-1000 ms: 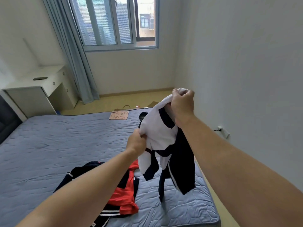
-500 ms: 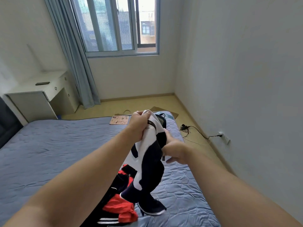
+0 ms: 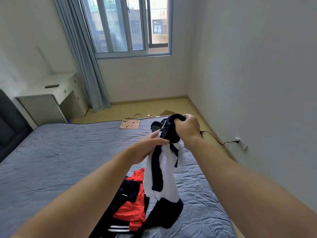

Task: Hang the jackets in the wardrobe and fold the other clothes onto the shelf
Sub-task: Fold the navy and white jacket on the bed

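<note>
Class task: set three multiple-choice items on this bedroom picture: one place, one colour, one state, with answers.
1. Where does the red and navy pile lie? A on the desk; B on the bed; C on the floor.
2. What colours is the held garment? A white and navy; B green; C yellow.
3. What is the right hand doing? A hanging free; B gripping the held garment; C pressing the bed.
Answers: 1 B, it rests on the blue cover. 2 A, white body, navy bands. 3 B, fingers curl round the navy top.
</note>
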A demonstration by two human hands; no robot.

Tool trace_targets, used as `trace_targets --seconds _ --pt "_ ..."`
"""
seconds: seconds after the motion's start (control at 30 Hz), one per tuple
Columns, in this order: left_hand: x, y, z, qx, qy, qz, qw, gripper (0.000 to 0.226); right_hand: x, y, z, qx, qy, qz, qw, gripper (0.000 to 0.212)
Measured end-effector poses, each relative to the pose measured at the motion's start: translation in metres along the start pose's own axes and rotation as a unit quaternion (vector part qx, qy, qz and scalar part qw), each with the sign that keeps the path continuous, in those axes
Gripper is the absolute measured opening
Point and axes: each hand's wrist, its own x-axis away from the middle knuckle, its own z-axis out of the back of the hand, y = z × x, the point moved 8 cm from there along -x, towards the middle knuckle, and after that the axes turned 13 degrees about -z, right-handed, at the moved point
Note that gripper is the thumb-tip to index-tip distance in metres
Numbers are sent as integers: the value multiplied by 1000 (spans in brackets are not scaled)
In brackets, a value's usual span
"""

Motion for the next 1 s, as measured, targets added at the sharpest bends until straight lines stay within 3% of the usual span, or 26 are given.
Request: trace_targets --seconds 0.17,0.33,0.53,0.67,0.77,0.9,1.0 --pt "-3 -29 0 -202 45 -31 978 64 1 3 2 -19 25 -19 999 9" --pt "-4 -51 20 -351 120 -34 928 46 1 4 17 -34 57 -24 998 8" --pt "-11 -36 -2 -379 123 -104 911 92 1 12 45 -100 118 -71 985 11" --pt "-22 -32 -13 -413 137 -80 897 83 6 7 55 -143 129 -60 979 20" --pt "-28 -32 -4 -441 139 -58 885 61 9 8 74 -138 163 -55 975 25" --pt "-43 -18 22 -535 126 -64 833 37 8 21 100 -83 180 -86 976 16" --pt "-62 -13 40 -515 107 -76 847 38 6 37 109 9 135 -136 981 26"
